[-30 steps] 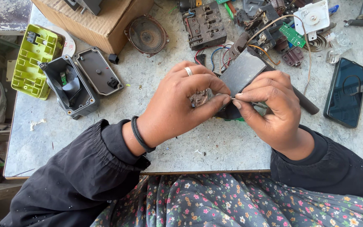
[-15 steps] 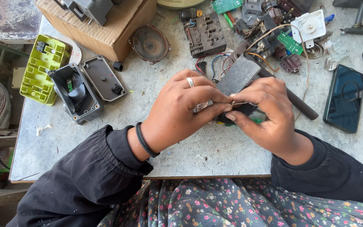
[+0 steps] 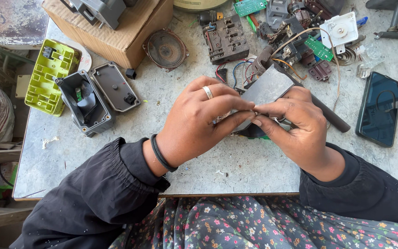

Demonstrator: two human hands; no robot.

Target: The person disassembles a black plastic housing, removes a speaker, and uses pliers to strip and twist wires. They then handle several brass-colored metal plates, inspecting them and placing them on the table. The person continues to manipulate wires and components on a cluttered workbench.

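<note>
Hands meet at the middle of the grey table, where I see my left hand and right hand both pinched shut on a small part pressed under a flat grey plate, too hidden by fingers to identify. I judge the work mid-way: the dark box at left lies opened with its lid beside it, while the circuit boards and wires farther off stay loose and unassembled. A phone rests at right, well apart.

box left of hands | phone right | speaker behind
</note>
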